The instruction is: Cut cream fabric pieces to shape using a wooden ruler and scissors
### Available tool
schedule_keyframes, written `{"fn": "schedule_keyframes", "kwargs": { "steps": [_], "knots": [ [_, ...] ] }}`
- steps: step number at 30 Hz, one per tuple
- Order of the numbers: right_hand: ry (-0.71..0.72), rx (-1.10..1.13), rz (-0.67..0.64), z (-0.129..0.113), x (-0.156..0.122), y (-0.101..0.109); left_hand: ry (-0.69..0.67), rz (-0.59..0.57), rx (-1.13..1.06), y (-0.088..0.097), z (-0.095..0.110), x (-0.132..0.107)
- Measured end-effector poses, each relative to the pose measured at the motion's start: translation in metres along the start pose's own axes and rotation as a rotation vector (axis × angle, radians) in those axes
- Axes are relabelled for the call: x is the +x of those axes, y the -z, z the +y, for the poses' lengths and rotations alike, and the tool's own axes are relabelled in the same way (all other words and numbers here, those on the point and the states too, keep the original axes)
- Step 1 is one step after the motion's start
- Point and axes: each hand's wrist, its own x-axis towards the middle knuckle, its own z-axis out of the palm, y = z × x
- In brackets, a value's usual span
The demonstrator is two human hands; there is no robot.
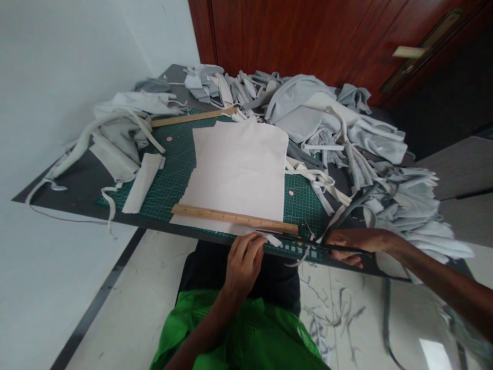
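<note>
A pale cream fabric sheet (pixel 239 169) lies flat on the green cutting mat (pixel 169 180). A wooden ruler (pixel 234 218) rests across its near edge. My left hand (pixel 242 264) pinches the fabric's near edge below the ruler, fingers closed on it. My right hand (pixel 356 245) grips black scissors (pixel 300 240), whose blades point left along the fabric edge toward my left hand.
Heaps of grey and white fabric scraps (pixel 365 149) cover the table's back and right. A second wooden ruler (pixel 192 117) lies at the mat's far edge. A cream strip (pixel 142 182) lies on the mat's left. Scraps litter the floor (pixel 335 313). A red-brown door (pixel 308 36) stands behind.
</note>
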Motion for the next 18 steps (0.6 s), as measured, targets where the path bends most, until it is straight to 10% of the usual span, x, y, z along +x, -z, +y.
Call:
{"fn": "schedule_keyframes", "kwargs": {
  "steps": [18],
  "knots": [
    [0.009, -0.037, 0.033, 0.009, 0.001, 0.004, -0.053, -0.05, -0.086, 0.0, -0.014, 0.001]
  ]
}}
